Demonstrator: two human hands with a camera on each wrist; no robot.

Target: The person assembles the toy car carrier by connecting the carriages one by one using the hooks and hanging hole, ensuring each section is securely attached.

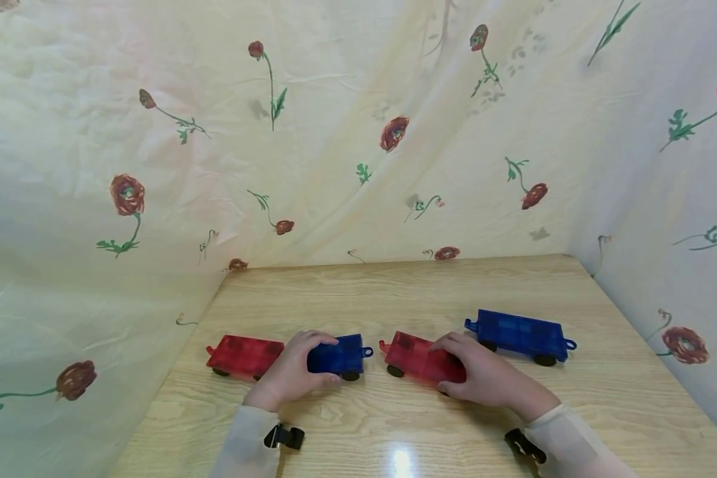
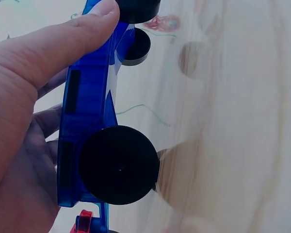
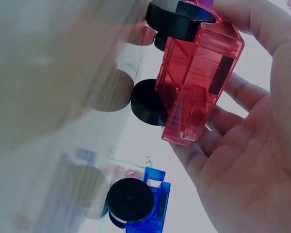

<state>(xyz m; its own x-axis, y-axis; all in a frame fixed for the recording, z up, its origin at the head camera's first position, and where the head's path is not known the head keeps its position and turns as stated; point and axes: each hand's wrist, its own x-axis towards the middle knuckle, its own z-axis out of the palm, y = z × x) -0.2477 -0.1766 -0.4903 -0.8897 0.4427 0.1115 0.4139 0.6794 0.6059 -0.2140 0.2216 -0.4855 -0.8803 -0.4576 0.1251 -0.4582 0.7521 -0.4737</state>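
one blue wagon (image 1: 348, 353) in left grip (image 1: 293, 370); red wagon (image 1: 414, 356), right grip (image 1: 484, 375)

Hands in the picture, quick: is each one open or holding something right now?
Left hand: holding a blue, see-through plastic toy wagon.
Right hand: holding a red, see-through plastic toy wagon.

Bright head view, glare on tabletop (image 1: 370, 405) — wrist views dimmer, hazy, possibly soft
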